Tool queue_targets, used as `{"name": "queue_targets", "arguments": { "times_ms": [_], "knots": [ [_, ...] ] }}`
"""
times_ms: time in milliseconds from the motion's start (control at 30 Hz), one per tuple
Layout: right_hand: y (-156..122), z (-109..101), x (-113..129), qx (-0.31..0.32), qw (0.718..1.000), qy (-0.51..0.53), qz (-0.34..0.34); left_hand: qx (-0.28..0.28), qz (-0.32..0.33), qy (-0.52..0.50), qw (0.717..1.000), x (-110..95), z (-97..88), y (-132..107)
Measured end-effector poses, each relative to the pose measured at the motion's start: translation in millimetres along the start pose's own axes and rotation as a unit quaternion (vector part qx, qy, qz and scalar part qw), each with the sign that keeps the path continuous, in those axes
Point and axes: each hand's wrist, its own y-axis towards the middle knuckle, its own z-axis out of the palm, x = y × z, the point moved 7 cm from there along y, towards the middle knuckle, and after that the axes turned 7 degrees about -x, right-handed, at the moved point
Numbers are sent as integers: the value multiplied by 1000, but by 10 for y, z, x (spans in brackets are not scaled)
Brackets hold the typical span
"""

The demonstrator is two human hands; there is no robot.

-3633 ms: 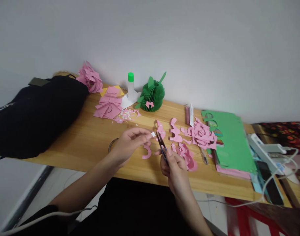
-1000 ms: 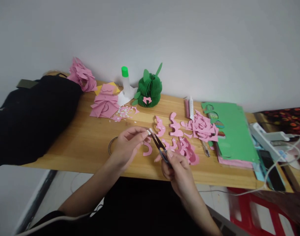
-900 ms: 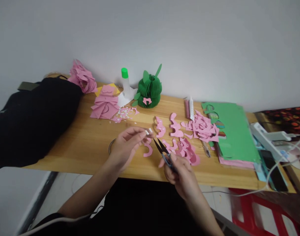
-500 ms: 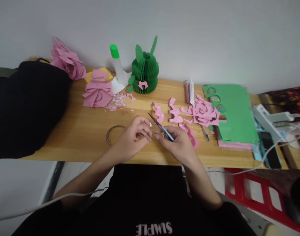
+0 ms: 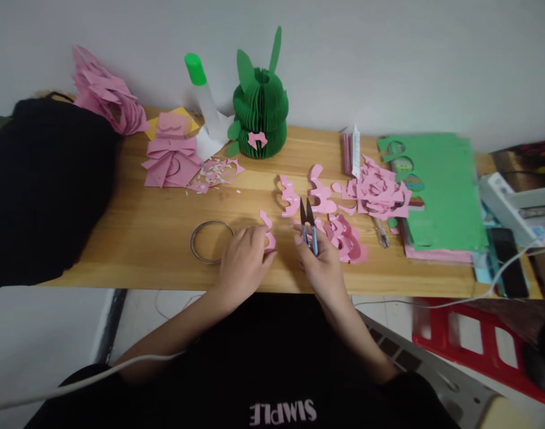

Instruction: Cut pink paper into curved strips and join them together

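Scissors (image 5: pixel 312 228) in right hand (image 5: pixel 324 265), half-curled left hand (image 5: pixel 243 263) over cutout (image 5: pixel 266 218)

Bag (image 5: pixel 49 196) on table (image 5: pixel 142 253) at left, paper cutouts (image 5: pixel 291 204) mid-table, sheets (image 5: pixel 442 196) to their right, phone (image 5: pixel 508 262) farther right

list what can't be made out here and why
All in the head view:
Pink cutout: partly hidden by the left hand; whether it is gripped, I can't tell.
Snips: handle ends hidden by the right hand.
Bag: cut off by the left edge.
White scraps: too small to tell their shapes.
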Motion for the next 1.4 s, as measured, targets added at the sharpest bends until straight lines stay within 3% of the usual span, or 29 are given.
{"name": "queue_targets", "arguments": {
  "times_ms": [400,600,767,867,1000,1200,1400],
  "knots": [
    [-38,8,-61,-18,999,27,5,0,68,90,994,-7,1,-72],
    [-55,80,-32,-4,1000,25,-7,-80,81,97,989,1,-175,-65],
    [-74,150,-17,-12,998,16,-51,-170,18,43,984,171,-379,-145],
    [-82,165,-16,-19,997,18,-66,-195,-4,24,981,275,-422,-188],
    [-97,97,9,-66,995,25,-77,-189,21,26,981,266,-375,-172],
    [-127,0,10,-108,991,42,-69,-108,74,84,988,190,-170,-134],
    [-124,-28,44,-120,987,68,-75,-110,126,100,981,220,-202,-112]
  ]
}}
